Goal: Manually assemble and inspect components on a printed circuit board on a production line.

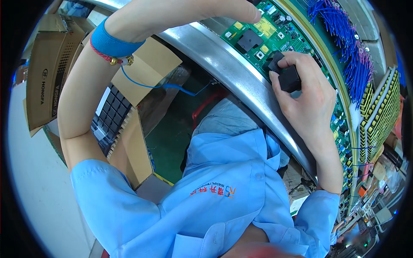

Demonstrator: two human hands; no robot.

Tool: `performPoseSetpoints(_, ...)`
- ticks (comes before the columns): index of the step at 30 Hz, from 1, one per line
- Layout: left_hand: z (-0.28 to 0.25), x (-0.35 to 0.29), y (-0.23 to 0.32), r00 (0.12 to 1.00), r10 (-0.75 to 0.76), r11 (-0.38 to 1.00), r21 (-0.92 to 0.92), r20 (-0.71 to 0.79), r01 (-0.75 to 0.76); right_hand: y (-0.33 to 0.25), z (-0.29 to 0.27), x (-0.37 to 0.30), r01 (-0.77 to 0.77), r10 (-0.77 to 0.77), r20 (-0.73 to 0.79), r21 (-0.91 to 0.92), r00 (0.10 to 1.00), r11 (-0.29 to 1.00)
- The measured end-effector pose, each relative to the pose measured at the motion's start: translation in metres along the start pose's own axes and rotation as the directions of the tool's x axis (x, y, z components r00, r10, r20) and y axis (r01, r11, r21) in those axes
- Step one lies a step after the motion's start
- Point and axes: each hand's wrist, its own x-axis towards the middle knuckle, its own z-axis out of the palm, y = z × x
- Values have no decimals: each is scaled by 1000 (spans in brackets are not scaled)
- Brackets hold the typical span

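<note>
My right hand (307,92) is over a green circuit board (282,42), fingers closed. One black box-shaped relay (290,80) sits inside the curl of its fingers. At the tips of its thumb and index finger, a second black relay (272,62) stands on the board or just above it. Farther left on the board, another black relay (249,41) is seated among small components. My left hand (234,9) reaches over the board's far left part. Only its thumb side shows, with a dark bit beside it at the top edge; its other fingers are cut off.
A metal rail (223,53) runs between me and the boards. An open carton (142,71) at the left holds rows of black relays (114,107). A blue strap (116,38) on my left wrist trails a cord (172,86). Blue wire bundles (359,73) lie beyond the boards.
</note>
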Motion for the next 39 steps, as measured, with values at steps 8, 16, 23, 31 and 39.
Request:
performPoseSetpoints(8, 2, 1, -11, 1000, 17, 967, -255, -16, -21, -3, 1, -1, -35, 37, 57, -35, 998, 999)
performPoseSetpoints(16, 9, 21, -35, 686, 726, 687, -99, 46, -720, 13, -61, 0, -517, 358, 376, 676, 855, 525)
performPoseSetpoints(23, 2, 25, 8, 993, 82, 938, 330, 85, -106, 49, -77, -33, -645, 505, 454, 699, 734, 309)
performPoseSetpoints(31, -32, 1, 25, 993, -61, 859, 502, -101, 104, 60, -94, -15, -608, 424, 437, 617, 793, 500)
performPoseSetpoints(39, -75, -44, 4, 954, 22, 829, 539, -300, 150, 50, -77, -8, -524, 403, 350, 687, 846, 504)
